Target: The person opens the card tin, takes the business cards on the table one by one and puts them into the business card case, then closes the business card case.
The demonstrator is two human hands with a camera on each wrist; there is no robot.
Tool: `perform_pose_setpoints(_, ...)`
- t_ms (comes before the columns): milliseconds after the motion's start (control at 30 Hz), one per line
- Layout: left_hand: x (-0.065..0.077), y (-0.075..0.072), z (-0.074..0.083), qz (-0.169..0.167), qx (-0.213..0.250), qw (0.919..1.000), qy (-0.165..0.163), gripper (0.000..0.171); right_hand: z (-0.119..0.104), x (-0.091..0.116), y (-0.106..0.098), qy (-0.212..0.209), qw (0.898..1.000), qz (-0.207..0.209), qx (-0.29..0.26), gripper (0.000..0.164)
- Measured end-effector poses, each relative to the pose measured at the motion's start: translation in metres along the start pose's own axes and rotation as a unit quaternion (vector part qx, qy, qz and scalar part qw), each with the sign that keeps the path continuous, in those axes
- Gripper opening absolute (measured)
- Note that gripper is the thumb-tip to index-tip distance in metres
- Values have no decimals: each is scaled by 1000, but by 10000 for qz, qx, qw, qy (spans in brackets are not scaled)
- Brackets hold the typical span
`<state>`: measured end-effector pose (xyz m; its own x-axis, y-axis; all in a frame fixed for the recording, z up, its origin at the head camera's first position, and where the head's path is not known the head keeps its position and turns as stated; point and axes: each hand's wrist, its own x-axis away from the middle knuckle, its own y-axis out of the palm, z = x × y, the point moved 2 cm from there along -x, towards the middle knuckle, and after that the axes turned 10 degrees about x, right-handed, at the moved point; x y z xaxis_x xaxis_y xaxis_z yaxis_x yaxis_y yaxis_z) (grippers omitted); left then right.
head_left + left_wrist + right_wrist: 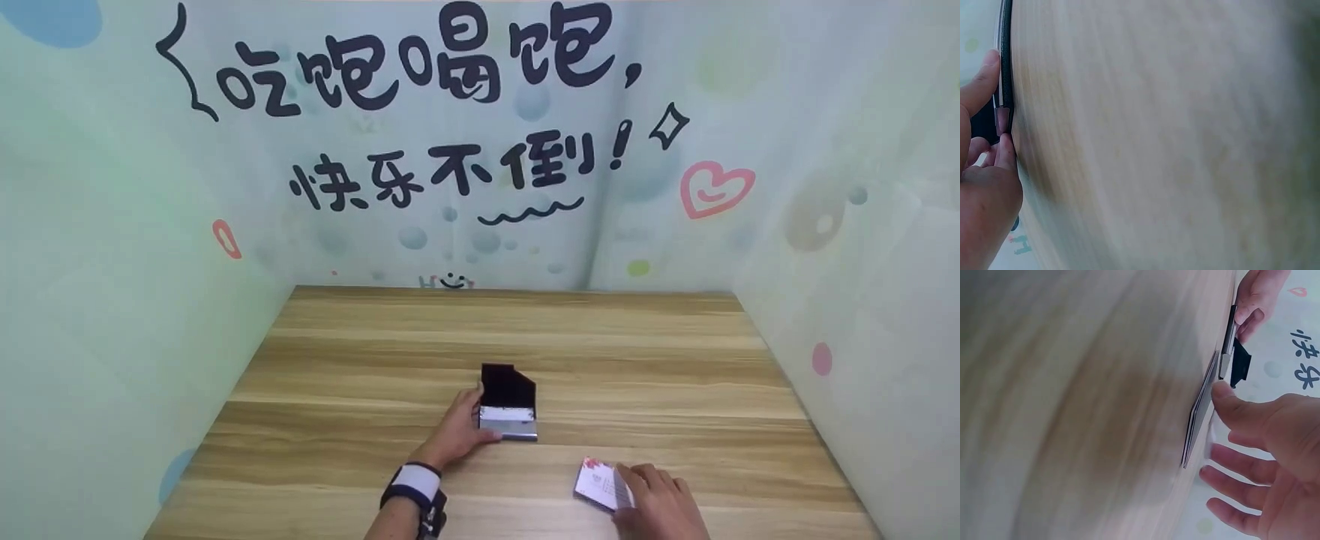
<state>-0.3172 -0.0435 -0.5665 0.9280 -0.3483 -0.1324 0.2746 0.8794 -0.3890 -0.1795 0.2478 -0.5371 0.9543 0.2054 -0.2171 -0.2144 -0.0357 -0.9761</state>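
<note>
My left hand (456,431) grips the left side of a card case (508,429) whose black lid stands raised at the back. A whitish strip shows inside the case, above its silvery front. In the left wrist view, the thumb and fingers (1006,151) hold the case's edge close over the wood. Nearer me on the right lies a stack of business cards (596,481), white with a red floral print at one corner. My right hand (660,501) is at the stack's right end, thumb and fingers pinching a greyish, lined card (622,491) there.
The wood-grain table (360,337) runs back to a printed fabric wall (450,247) with dark lettering. Pale fabric sides close it in at left (112,300) and right (862,262). A strapped band (414,484) sits on the left wrist.
</note>
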Motion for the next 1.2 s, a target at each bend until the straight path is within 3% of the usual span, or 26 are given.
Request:
perform_pose_setpoints(100,0,0,1,-2,21,10000,-36,88,-1,-3,-1,61,9998,147,-71,68)
perform_pose_setpoints(267,-2,0,1,0,-2,10000,9,87,-3,-10,-1,145,9999,33,-66,70)
perform_pose_setpoints(533,-1,-1,1,-25,144,9999,-18,90,-7,-25,0,-141,9969,761,124,66)
perform_pose_setpoints(933,-1,1,3,-34,219,9996,-191,90,-18,-50,4,-467,9933,1060,10,65)
perform_pose_setpoints(1200,0,1,0,-6,176,9997,-192,90,-28,-79,-2,-1029,9773,1847,-104,59)
